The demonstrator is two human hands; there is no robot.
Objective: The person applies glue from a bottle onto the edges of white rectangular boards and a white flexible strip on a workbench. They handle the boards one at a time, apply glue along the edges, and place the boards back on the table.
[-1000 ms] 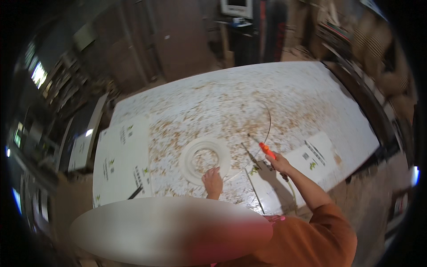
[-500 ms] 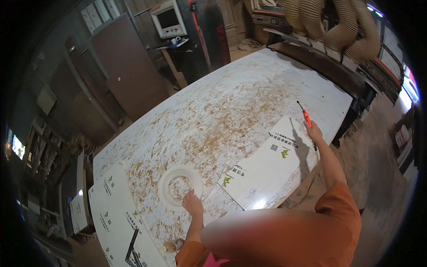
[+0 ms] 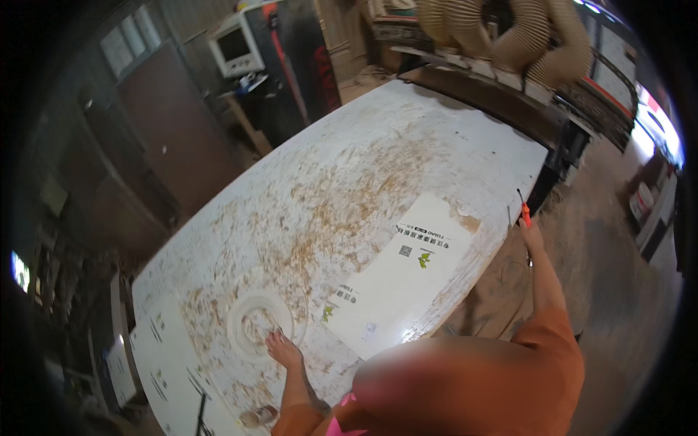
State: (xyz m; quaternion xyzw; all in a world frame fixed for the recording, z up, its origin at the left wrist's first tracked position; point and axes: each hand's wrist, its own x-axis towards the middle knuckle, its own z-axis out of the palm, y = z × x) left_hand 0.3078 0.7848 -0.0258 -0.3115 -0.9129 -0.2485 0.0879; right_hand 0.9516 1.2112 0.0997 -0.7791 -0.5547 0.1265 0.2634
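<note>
While the left hand point(image 3: 285, 352) touches the lower-right rim of the white ring point(image 3: 235, 325), lower left, its fingers look loosely bent; can't tell if they grip. Ring lies up and left of them, round, no long axis, left hand nearer. White board point(image 3: 392, 287) between hands, long axis slanting toward upper right. Right hand point(image 3: 534, 234), right side, clenched round the orange tool point(image 3: 526, 215), near-upright, tip up. Ribbed hoses point(image 3: 529, 36) upper right.

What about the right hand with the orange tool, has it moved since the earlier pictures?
Yes, rightward: the right hand was over the printed white panel a second ago; now it appears beyond the right edge of the table.
</note>
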